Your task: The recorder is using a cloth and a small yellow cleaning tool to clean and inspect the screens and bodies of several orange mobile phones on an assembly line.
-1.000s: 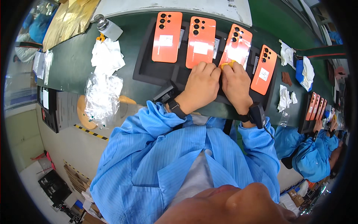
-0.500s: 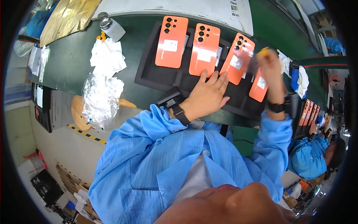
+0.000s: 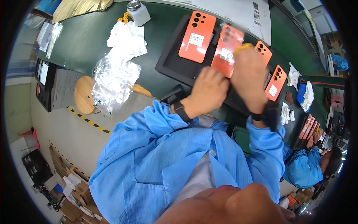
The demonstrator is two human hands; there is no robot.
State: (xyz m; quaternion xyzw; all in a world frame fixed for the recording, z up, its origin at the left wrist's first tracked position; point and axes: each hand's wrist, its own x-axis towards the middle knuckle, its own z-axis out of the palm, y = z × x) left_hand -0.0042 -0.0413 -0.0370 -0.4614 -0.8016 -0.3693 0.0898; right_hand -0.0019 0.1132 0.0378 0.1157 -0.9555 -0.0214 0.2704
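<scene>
Right hand (image 3: 249,76) is motion-blurred and covers the lower part of the third orange phone back (image 3: 263,52). Left hand (image 3: 209,91) hides the near end of the second phone back (image 3: 227,48), itself blurred. Both hands' fingertips are indistinct.

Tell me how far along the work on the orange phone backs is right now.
Nothing shows as finished: no cover bears a mark of it. In hand is the second orange cover, which is blurred; the left hand rests at its lower end and the right hand pinches a small yellow piece over it. The first orange cover and two more lie untouched on the black tray, seemingly left.
</scene>
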